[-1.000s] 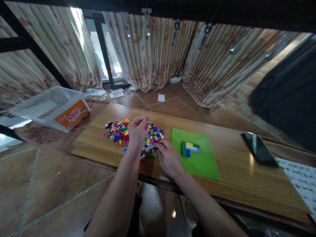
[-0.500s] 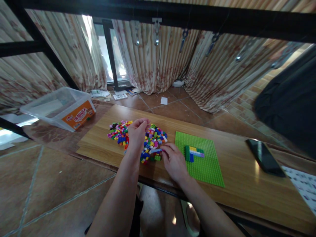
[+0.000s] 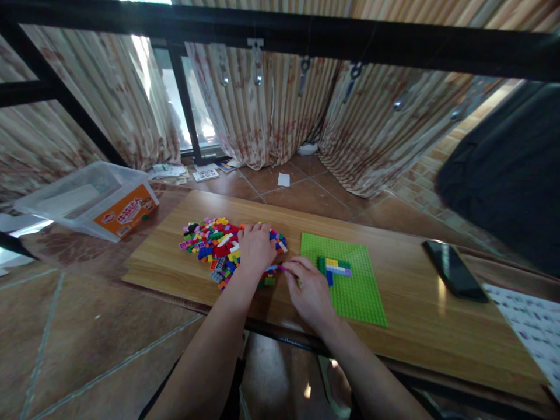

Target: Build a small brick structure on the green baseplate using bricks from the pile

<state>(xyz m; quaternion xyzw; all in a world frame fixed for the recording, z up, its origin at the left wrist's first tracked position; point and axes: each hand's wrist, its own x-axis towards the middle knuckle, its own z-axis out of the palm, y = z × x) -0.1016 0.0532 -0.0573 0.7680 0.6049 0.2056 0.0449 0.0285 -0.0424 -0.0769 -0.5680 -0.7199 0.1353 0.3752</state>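
Observation:
My left hand (image 3: 257, 248) is over the pile of small toy building bricks (image 3: 203, 238), fingers bent down among them and slightly apart. Its fingertips are hidden, and I see nothing held in it. Between the thumb and fingers of my right hand (image 3: 310, 287) is a long, thin light blue brick (image 3: 273, 268), with a pinkish-purple bit at the fingertips. This hand hovers between the pile and the green baseplate (image 3: 361, 300). On the baseplate sits a small group of joined bricks (image 3: 336, 268) in green, yellow, white, blue and purple.
A clear plastic box (image 3: 90, 201) with an orange label stands left of the wooden board (image 3: 166, 256). At the right lie a black phone (image 3: 455, 271) and a printed sheet (image 3: 527, 326). A dark metal bar (image 3: 280, 32) crosses above, hung with clips.
My left hand has come down from above the pile into the bricks, its fingers no longer pinched together. My right hand keeps the light blue brick in nearly the same place. The view has shifted slightly.

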